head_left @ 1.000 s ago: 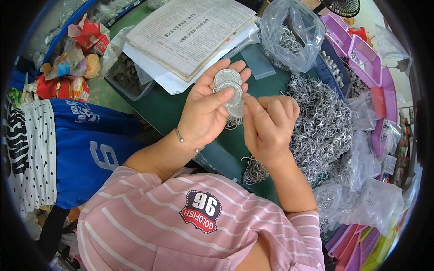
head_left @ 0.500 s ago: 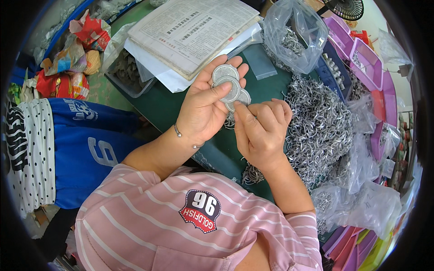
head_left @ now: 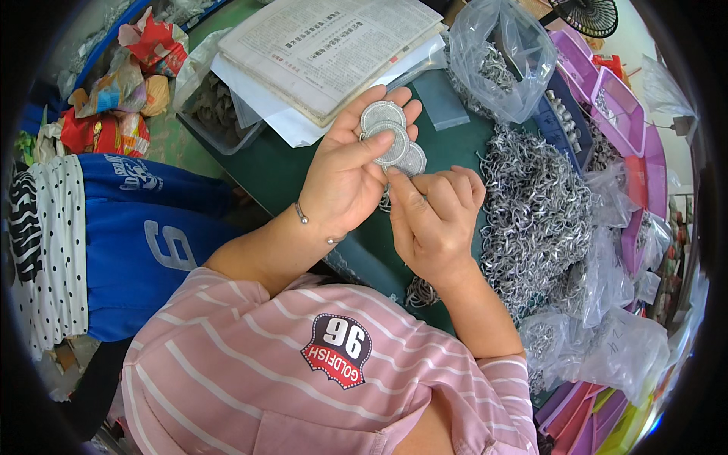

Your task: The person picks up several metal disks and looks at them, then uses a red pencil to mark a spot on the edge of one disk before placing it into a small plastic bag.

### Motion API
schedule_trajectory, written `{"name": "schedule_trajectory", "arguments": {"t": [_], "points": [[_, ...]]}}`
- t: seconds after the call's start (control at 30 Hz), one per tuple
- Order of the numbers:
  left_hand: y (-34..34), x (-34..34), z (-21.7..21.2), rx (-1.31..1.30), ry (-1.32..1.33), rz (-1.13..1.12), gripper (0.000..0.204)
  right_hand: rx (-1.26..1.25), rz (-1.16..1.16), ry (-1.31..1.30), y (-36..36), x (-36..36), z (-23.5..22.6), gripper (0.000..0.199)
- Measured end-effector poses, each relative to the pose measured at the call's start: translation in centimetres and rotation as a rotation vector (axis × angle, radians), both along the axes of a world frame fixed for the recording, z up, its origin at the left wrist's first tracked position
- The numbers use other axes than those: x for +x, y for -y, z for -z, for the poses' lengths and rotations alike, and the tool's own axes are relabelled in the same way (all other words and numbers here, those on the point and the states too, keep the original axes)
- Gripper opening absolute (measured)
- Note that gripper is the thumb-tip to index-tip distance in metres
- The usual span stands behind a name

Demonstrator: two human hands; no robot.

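Left hand: palm up above the green worktop, fingers clamped on three overlapping silver-grey discs, thumb pressed across them. Right hand: fingers curled, index fingertip at the discs' lower edge; whether thumb and index are pinched together cannot be told. A heap of curved silver metal pieces lies to the right; stacked newspapers lie beyond the hands.
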State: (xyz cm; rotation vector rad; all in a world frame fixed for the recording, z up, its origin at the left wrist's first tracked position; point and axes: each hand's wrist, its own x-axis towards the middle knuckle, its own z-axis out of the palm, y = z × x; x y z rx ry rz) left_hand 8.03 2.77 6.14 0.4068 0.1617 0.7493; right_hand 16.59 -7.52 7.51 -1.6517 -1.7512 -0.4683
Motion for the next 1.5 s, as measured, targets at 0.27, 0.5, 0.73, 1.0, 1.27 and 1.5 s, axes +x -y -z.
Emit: {"name": "schedule_trajectory", "arguments": {"t": [0.27, 0.5, 0.73, 1.0, 1.27, 1.5], "points": [[-0.2, -0.1, 0.0, -0.032, -0.021, -0.008, 0.045, 0.044, -0.027, -0.731, 0.7, 1.0, 1.2, 0.060], [0.0, 0.0, 0.0, -0.040, 0.000, 0.017, 0.044, 0.003, -0.157, -0.945, 0.1, 0.5, 1.5, 0.071], [0.1, 0.1, 0.1, -0.050, 0.006, 0.028, 0.044, 0.051, -0.110, -0.903, 0.0, 0.3, 1.9, 0.066], [-0.1, -0.2, -0.5, -0.093, -0.009, 0.042, 0.036, 0.057, -0.192, -0.969, -0.4, 0.2, 2.3, 0.066], [-0.1, -0.3, -0.7, -0.266, 0.077, 0.063, 0.053, 0.038, -0.174, -0.998, -0.1, 0.1, 2.5, 0.068], [0.0, -0.5, -0.7, -0.251, 0.096, 0.067, 0.056, 0.012, -0.148, -0.962, 0.0, 0.2, 2.5, 0.068]]}}
